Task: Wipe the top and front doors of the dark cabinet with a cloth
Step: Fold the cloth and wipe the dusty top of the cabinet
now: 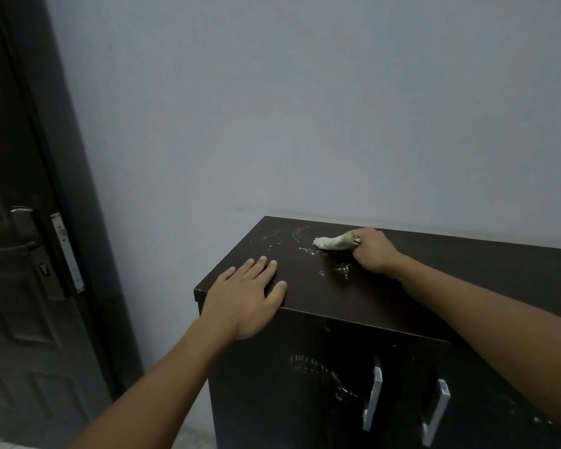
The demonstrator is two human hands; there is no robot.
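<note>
The dark cabinet (321, 296) stands against the wall, its top streaked with pale wet marks near the back left. My right hand (373, 251) is closed around a bunched whitish-green cloth (336, 242), which presses on the cabinet top near the back edge. Flat on the front left corner of the top lies my left hand (250, 293), fingers spread and holding nothing. Below, the two front doors (305, 384) carry two light grey handles (373, 396) and show faint smears.
A dark room door (23, 254) with a metal lever handle and lock plate stands at the left. A plain pale wall (305, 108) rises behind the cabinet. A strip of light floor shows at the bottom left.
</note>
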